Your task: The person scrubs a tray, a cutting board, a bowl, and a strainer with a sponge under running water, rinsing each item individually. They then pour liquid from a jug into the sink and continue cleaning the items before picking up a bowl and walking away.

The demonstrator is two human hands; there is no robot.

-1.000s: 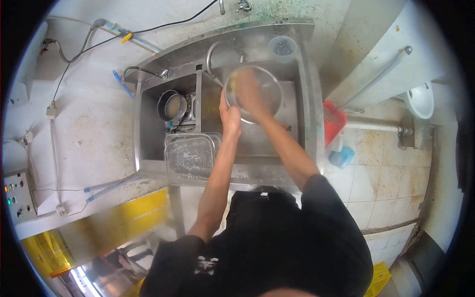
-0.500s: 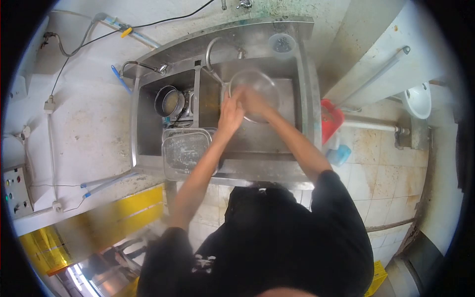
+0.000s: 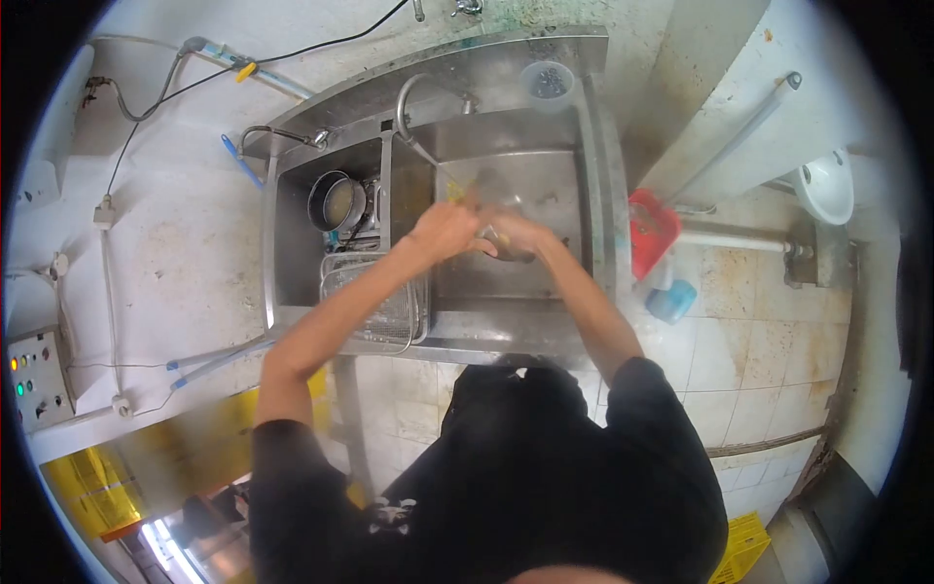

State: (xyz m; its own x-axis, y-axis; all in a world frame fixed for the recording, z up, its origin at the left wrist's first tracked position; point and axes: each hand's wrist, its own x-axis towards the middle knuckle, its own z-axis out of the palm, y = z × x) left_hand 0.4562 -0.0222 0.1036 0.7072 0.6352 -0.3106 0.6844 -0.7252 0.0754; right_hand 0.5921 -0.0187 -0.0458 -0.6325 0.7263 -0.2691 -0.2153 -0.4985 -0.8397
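Both of my hands meet over the right basin (image 3: 550, 180) of a steel sink. A shiny round bowl (image 3: 514, 206) is tilted between them, blurred and mostly hidden by the fingers. My left hand (image 3: 448, 232) grips its near left side, fingers curled in. From the right, my right hand (image 3: 518, 234) holds the bowl's rim, close to the left thumb. A yellowish patch, too blurred to name, shows just beyond the left hand. The curved faucet (image 3: 403, 107) reaches over the basin's left side.
The left basin holds a round pot (image 3: 336, 200). Mesh baskets (image 3: 375, 307) rest at the sink's front edge. A clear bowl (image 3: 548, 83) sits on the back ledge. To the right are a red basin (image 3: 654, 234) and a blue item (image 3: 671, 301).
The bowl has turned from lying face up to tilted, with less of it showing. Both hands have come nearer to me, and my left elbow has swung outward.
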